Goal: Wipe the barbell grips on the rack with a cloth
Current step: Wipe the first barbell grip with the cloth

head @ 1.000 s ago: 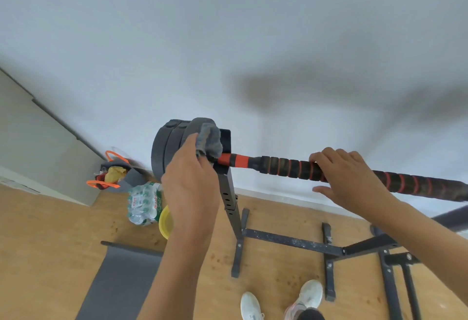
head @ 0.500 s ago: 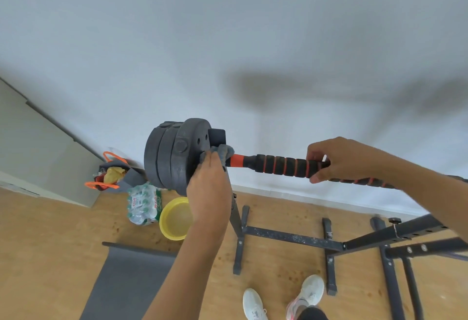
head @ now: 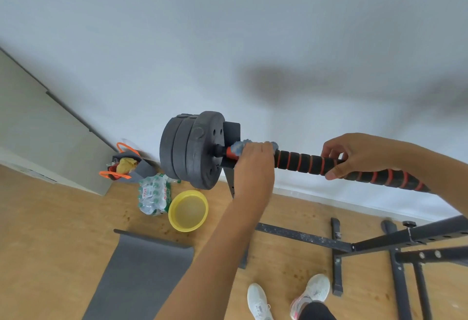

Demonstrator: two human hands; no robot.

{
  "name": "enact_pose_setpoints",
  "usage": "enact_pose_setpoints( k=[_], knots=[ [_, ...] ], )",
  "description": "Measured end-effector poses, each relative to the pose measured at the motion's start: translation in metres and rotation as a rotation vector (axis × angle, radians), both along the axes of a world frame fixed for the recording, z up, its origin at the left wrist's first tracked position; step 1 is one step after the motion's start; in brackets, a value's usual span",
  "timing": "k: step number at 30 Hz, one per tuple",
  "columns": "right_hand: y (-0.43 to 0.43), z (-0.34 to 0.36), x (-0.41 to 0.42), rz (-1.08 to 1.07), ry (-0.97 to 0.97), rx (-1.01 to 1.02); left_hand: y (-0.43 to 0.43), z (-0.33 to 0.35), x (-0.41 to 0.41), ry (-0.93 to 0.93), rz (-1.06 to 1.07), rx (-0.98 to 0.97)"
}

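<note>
Barbell [head: 311,164], with black-and-orange grips, lying across the rack [head: 231,131]. Left hand [head: 254,165] is wrapping the grey cloth [head: 239,146] around the bar just right of the weight plates [head: 195,150]; right hand [head: 359,153] is gripping the bar farther right. Yellow basin [head: 188,210] is sitting on the floor below.

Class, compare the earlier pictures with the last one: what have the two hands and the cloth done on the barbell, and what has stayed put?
The left hand brought the cloth down from the rack post beside the weight plates and wrapped it round the bar's orange end. The right hand, first laid over the grip, closed round it. The bar keeps its place on the rack; the yellow basin and water bottles have not moved.
</note>
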State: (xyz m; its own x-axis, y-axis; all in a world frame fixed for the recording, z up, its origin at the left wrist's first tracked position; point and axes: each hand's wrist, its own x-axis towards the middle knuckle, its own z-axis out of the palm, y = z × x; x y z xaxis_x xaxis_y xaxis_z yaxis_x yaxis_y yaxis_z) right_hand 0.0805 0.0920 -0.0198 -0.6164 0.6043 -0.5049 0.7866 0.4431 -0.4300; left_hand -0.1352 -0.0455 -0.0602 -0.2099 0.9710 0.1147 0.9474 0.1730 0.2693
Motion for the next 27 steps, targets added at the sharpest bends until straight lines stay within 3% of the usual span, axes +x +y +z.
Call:
enact_pose_setpoints(
  k=[2,9,14,18,27],
  knots=[
    [0.000,-0.001,0.002,-0.010,0.014,-0.010,0.011,0.005,-0.010,-0.016,0.022,-0.064],
    [-0.005,-0.007,0.007,-0.040,0.066,0.012,-0.026,-0.008,-0.021,0.219,-0.025,-0.065],
    [-0.009,-0.005,0.009,-0.069,0.086,0.010,-0.041,0.002,-0.053,0.206,0.104,-0.097],
    [-0.010,-0.004,0.008,-0.079,0.093,0.018,-0.021,-0.005,-0.053,0.280,0.123,0.049],
    [-0.009,-0.008,0.008,-0.083,0.072,0.043,-0.005,-0.025,-0.009,0.235,0.278,-0.172]
  ],
)
